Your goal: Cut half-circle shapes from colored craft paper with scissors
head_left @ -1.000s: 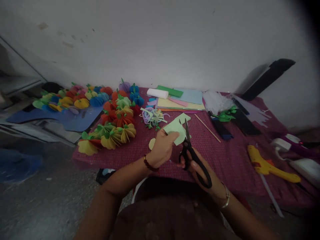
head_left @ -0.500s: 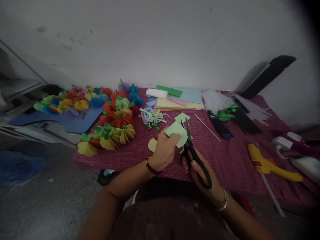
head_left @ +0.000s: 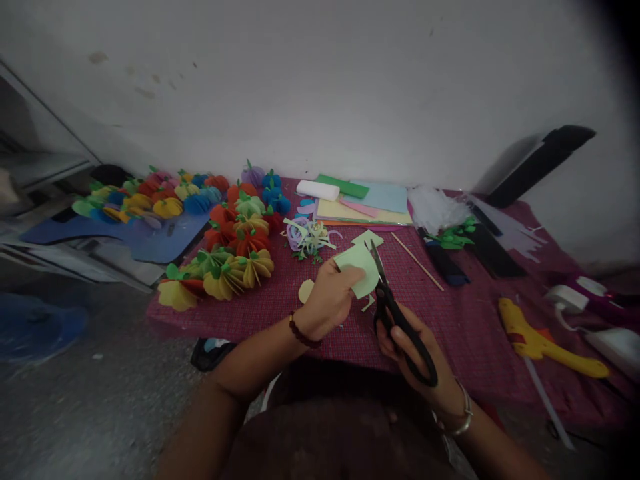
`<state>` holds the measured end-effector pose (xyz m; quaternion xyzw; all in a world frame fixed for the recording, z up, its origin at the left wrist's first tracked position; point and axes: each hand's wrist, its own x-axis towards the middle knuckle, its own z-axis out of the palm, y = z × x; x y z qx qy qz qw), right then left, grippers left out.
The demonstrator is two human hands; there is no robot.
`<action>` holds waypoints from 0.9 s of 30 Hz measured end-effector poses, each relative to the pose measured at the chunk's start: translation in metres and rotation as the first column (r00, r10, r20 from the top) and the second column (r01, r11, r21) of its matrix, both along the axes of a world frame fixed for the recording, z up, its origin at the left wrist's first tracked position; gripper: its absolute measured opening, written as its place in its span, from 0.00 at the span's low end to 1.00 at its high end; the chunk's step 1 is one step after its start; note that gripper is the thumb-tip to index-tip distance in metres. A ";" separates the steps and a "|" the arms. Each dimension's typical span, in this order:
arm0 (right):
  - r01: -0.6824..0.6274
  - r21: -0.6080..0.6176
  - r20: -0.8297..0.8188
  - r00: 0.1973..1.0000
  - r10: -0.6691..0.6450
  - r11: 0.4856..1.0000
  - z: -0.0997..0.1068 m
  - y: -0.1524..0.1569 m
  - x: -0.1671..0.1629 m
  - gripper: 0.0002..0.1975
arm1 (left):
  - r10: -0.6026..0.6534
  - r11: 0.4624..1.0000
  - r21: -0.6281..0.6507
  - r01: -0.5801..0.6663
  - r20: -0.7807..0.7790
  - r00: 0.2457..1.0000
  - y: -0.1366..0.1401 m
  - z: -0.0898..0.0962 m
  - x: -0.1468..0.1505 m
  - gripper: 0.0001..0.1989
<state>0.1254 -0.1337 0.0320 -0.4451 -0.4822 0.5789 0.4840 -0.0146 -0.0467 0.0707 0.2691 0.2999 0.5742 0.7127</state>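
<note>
Head view: the left hand (head_left: 327, 297) is clamped on a pale green paper (head_left: 363, 267), its thumb flat on the upper face and its fingers folded out of sight beneath. The paper is held above the bench (head_left: 470, 320), just in front of the wearer's body. The grip lies toward one side of the sheet, probably so that the rounded edge facing the scissors (head_left: 387, 297) remains free of the fingers.

The right hand (head_left: 410, 347) is closed around the black handles of the scissors. The blades point away from the body and stand slightly apart at the tips, beside the right-hand edge of the paper; whether any paper lies between them cannot be told. The two hands are near each other but not touching — an arrangement that appears to let one steady the sheet while the other works the tool.

Behind the held paper lies a second green piece (head_left: 367, 239); a small scrap (head_left: 369, 304) is seen below, near the scissors. A round yellow piece (head_left: 305, 291) lies partly behind the left hand. Farther back are a tangle of paper strips (head_left: 306, 237) and a stack of coloured sheets (head_left: 383, 199). Paper pumpkins (head_left: 245, 233) are grouped at the left, perhaps to leave the middle free for handwork; a yellow glue gun (head_left: 545, 343) lies at the right, well apart from the hands.
</note>
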 end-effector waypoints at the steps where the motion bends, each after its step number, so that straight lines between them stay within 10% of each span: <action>1: -0.001 -0.013 0.011 1.000 0.002 1.000 -0.001 0.000 0.002 0.27 | -0.011 1.000 -0.010 0.011 0.004 1.000 0.001 0.000 -0.001 0.16; 27: -0.092 -0.185 0.230 0.964 0.134 0.978 -0.011 -0.011 0.040 0.37 | -0.297 0.955 -0.066 0.290 -0.157 0.942 0.015 -0.005 -0.022 0.14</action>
